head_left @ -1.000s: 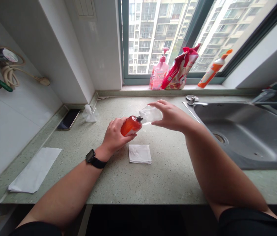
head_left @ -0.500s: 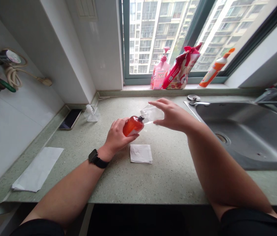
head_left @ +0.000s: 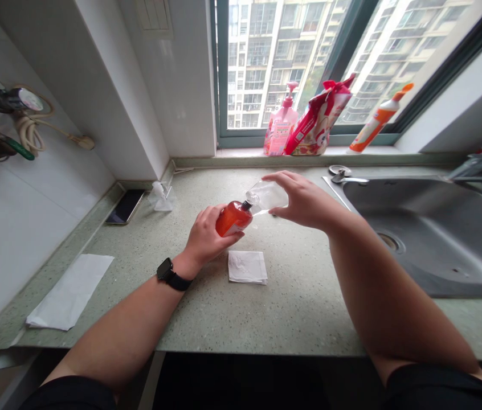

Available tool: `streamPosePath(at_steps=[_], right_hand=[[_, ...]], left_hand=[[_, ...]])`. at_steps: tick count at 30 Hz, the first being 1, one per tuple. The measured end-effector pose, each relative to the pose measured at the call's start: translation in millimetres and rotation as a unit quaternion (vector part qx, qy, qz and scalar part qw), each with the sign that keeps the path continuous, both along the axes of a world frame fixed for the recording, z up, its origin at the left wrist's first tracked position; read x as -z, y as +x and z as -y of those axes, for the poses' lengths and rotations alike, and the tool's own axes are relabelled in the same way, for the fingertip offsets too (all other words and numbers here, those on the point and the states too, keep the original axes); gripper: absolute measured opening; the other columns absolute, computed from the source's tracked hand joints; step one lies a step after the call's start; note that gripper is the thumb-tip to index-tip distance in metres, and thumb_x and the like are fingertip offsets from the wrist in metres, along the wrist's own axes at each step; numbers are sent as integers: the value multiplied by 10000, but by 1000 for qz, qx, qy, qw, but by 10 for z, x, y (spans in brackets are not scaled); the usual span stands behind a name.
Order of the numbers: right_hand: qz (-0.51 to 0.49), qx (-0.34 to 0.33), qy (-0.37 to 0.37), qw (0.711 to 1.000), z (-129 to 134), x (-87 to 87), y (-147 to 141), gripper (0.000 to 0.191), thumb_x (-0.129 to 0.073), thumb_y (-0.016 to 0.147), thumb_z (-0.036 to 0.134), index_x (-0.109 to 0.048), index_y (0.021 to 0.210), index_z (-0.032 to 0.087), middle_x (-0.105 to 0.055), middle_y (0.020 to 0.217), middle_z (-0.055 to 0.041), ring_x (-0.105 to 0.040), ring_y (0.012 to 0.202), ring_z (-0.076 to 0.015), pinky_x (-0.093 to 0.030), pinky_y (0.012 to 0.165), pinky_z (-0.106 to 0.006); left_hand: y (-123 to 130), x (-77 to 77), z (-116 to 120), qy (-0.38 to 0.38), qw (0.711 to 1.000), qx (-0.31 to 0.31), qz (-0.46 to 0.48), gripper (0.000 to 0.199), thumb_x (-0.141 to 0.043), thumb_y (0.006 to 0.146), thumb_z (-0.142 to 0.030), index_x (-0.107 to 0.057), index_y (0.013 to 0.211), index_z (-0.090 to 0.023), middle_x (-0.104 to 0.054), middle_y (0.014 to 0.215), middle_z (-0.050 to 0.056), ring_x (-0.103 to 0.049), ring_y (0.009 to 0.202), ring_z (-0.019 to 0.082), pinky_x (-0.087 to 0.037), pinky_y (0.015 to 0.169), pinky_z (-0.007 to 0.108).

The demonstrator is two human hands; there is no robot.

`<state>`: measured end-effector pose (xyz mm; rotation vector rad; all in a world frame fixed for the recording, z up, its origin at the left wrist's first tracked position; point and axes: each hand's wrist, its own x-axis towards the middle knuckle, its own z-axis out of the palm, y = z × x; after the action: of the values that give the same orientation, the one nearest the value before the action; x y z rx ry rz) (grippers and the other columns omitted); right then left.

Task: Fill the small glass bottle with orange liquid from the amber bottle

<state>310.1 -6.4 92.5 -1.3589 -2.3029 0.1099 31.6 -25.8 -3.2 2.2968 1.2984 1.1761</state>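
Observation:
My left hand (head_left: 207, 234) is closed around an orange-red bottle (head_left: 233, 219) with a dark neck, tilted to the right above the counter. Between the fingers and thumb of my right hand (head_left: 303, 199) is a clear plastic bottle (head_left: 273, 195), tipped so that its open mouth meets the dark neck of the orange-red one. Whether liquid passes between them is too small to tell. Just below, a folded white tissue (head_left: 247, 267) lies on the counter. A clear spray nozzle (head_left: 162, 196) stands further left.
A phone (head_left: 125, 206) and white paper sheets (head_left: 70, 292) lie at the left of the counter (head_left: 301, 319). On the sill are a pink pump bottle (head_left: 281, 131), a red bag (head_left: 320, 122) and an orange-and-white bottle (head_left: 373, 125). A steel sink (head_left: 437, 228) is at the right.
Both hands keep the two bottles mouth to mouth in nearly the same pose. The whole view has shifted slightly, so everything appears a little further right.

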Motion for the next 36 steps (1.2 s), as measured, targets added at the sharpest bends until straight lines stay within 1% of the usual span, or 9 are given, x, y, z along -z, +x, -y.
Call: streamPosePath(at_steps=[6, 11, 23, 27, 36], right_hand=[[8, -1, 8, 1000, 11, -19, -8, 691, -785, 784, 265, -609, 1449, 329, -682, 1445, -93, -650, 1341, -388, -525, 1153, -613], [18, -3, 23, 1000, 21, -27, -16, 676, -765, 793, 257, -611, 1451, 286, -680, 1442, -117, -666, 1316, -373, -545, 1137, -591], [12, -14, 42, 999, 18, -6, -14, 701, -748, 804, 253, -600, 1486, 326, -663, 1472, -101, -651, 1337, -369, -541, 1152, -610], [10, -16, 48, 999, 17, -2, -10, 707, -745, 811, 244, -598, 1499, 319, -653, 1487, -104, -644, 1350, -368, -540, 1163, -602], [7, -26, 60, 998, 24, -16, -8, 719, -736, 830, 241, -595, 1528, 343, -649, 1493, -94, -637, 1357, -371, -534, 1169, -623]], left_hand=[[1, 9, -8, 0, 1000, 2, 0, 687, -862, 852, -596, -587, 1380, -253, -710, 1235, 102, -676, 1131, 317, -560, 1010, 514], [-4, 5, -4, -5, 1000, 2, -1, 688, -853, 860, -603, -581, 1387, -254, -710, 1242, 102, -678, 1129, 312, -568, 998, 506], [9, 24, -12, -9, 1000, 1, 19, 693, -867, 846, -595, -594, 1380, -246, -719, 1232, 104, -693, 1106, 304, -580, 965, 478], [11, 38, -18, -12, 1000, 6, 26, 687, -868, 850, -583, -591, 1381, -248, -719, 1229, 102, -694, 1098, 299, -582, 955, 471], [18, 43, -13, -16, 999, 11, 32, 690, -851, 860, -613, -593, 1380, -239, -724, 1238, 110, -697, 1085, 288, -587, 934, 457]])
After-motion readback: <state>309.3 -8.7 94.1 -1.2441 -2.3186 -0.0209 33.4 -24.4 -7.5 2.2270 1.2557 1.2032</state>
